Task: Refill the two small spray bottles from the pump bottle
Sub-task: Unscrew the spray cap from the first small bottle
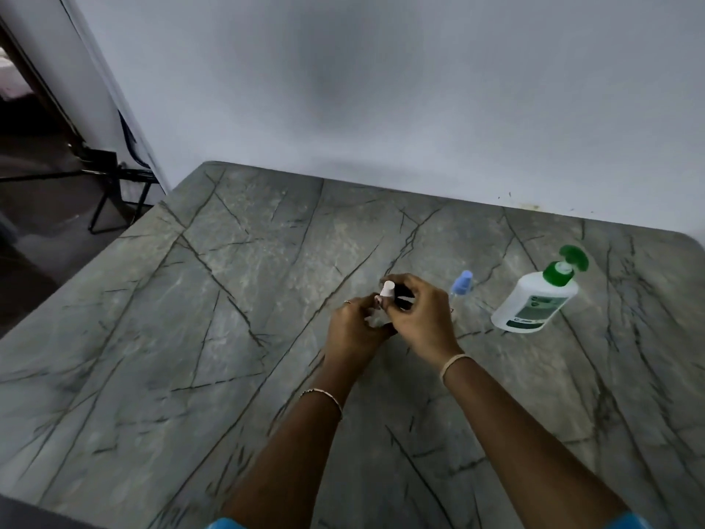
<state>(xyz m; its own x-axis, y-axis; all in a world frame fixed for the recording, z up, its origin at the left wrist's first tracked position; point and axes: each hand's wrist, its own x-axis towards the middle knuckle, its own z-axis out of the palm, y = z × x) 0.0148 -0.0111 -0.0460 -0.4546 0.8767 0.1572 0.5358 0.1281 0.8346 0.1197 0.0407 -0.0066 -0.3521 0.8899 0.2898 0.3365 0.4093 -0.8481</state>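
Pump bottle [534,299] first, asks the desk: where is it standing?

Me: Upright on the table [229,299], off to my right and well apart from the hands, green pump head on. I judge it waits there so it can be reached once a small bottle is open.

Desk: And the two small ones?

Me: The blue-capped bottle [461,284] stands on the table between the hands and the pump bottle, capped and untouched. The white-capped bottle [387,291] is held in both hands over the middle of the table. I only see its cap poking out; fingers hide the body.

Desk: Tell me the grip on each side.

Me: My left hand [353,326] has a closed grip, fingers curled round the lower part of that bottle, which I read as steadying it. My right hand [419,315] has its fingers curled over the top end beside the cap, a narrow grip on the same bottle. That split suits twisting the top off: one hand anchors, the other turns. Whether the cap is loose or tight I cannot tell.

Desk: So how far along?

Me: Early, I think. Both small bottles are capped, so nothing looks refilled from here. Working low over the table also means a slipped cap lands close by.
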